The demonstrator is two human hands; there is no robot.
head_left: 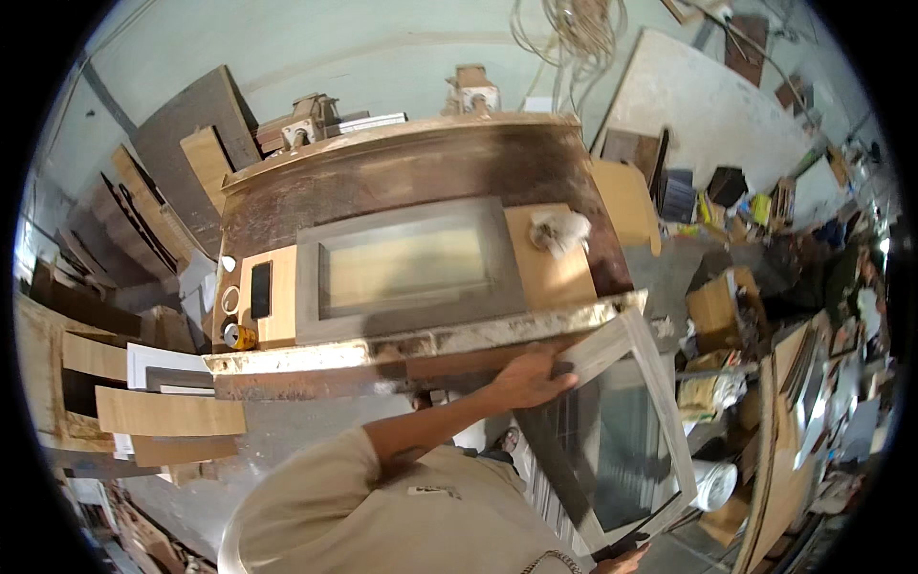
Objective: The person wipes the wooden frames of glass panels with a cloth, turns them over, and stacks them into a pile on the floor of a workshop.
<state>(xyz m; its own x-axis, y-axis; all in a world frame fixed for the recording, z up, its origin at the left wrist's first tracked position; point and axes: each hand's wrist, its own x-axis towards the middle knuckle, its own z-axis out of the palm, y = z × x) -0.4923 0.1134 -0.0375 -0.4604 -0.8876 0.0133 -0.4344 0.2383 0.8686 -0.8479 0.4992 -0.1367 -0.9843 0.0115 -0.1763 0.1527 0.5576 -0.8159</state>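
A grey-brown framed panel with a glass pane (pixel 660 421) tilts at my right side, off the front edge of the workbench. My left hand (pixel 535 380) is closed on its upper end, thumb toward the frame. At the lower end, my right hand (pixel 622 560) grips the frame's edge; part of it falls outside the picture. A similar framed panel (pixel 316 258) lies flat on the bench, its centre pale and yellowish. Under or beside it are light wooden boards (pixel 564 277), and a crumpled white cloth (pixel 560 232) rests on the right one.
The brown workbench (pixel 382 182) has a worn front edge. At its left end are a dark phone (pixel 261 290), a tape roll (pixel 230 300) and a yellow can (pixel 239 336). Boards (pixel 172 413) stack at left. A white bucket (pixel 713 485) and cardboard box (pixel 722 311) stand at right.
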